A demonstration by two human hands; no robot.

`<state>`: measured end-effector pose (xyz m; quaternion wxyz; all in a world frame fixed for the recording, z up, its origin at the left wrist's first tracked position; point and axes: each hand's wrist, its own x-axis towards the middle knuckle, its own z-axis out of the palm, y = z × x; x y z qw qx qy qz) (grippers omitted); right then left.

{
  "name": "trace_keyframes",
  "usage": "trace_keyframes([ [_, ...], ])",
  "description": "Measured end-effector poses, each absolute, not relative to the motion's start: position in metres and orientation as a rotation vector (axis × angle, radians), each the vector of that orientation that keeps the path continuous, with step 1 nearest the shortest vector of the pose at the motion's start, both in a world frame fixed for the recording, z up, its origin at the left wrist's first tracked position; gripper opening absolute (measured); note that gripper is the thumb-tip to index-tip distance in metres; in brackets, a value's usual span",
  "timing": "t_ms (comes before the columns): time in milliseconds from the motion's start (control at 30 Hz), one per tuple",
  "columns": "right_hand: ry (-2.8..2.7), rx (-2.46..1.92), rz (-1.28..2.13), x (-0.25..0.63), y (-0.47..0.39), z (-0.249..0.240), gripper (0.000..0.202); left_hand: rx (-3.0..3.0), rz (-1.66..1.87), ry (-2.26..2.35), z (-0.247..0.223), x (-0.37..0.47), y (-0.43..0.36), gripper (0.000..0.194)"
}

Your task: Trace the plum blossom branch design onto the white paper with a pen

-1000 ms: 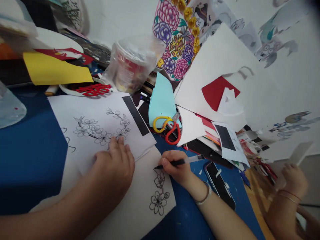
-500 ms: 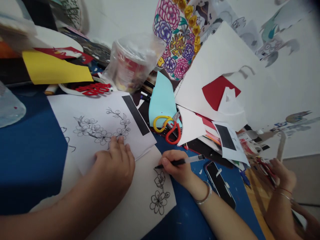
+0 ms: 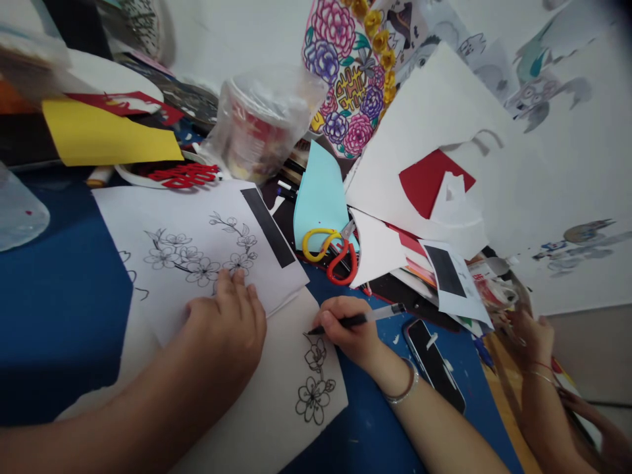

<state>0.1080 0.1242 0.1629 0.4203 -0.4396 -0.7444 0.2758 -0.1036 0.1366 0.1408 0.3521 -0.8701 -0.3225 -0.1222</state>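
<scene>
My right hand (image 3: 348,329) grips a black pen (image 3: 353,320) with a clear barrel. Its tip touches a white drawing sheet (image 3: 281,368), just above inked blossoms (image 3: 313,399) near the right edge. My left hand (image 3: 230,326) lies flat with fingers stretched out on a printed sheet (image 3: 133,210) of line-drawn flower branches, which overlaps the drawing sheet. A silver bracelet (image 3: 407,385) circles my right wrist.
Scissors (image 3: 330,253) with yellow and red handles lie beyond the pen, by light blue paper (image 3: 320,197). A phone (image 3: 434,365) rests right of my wrist. A plastic-wrapped tub (image 3: 259,125) stands behind. Another person's hand (image 3: 533,339) is at far right.
The pen tip has shifted slightly right and down along a short stroke. My left hand stays in place. At far right, the other person's hand has moved left.
</scene>
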Motion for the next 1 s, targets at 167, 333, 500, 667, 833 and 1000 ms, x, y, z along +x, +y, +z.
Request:
trace_keyframes([
  [167,-1.862,-1.087,0.702,0.1079,0.1241,0.1625,0.037,-2.232,-0.342,-0.941,0.1406,-0.0998,0.1338,0.037],
  [333,-1.857,-1.152,0.704,0.1082,0.1231,0.163,0.038,-2.285,-0.327,-0.87,0.1415,-0.1001,0.1339,0.039],
  [500,-1.847,-1.132,0.735,0.1088,0.1223,0.1626,0.036,-2.274,-0.354,-0.941,0.1449,-0.0984,0.1346,0.039],
  [667,-1.823,-1.085,0.751,0.1098,0.1225,0.1606,0.035,-2.265,-0.389,-0.906,0.1446,-0.0977,0.1349,0.037],
  [833,-1.818,-1.145,0.772,0.1124,0.1213,0.1577,0.035,-2.254,-0.338,-0.89,0.1447,-0.101,0.1347,0.037],
  [1000,-1.82,-1.143,0.796,0.1136,0.1206,0.157,0.035,-2.273,-0.322,-0.887,0.1465,-0.1019,0.134,0.038],
])
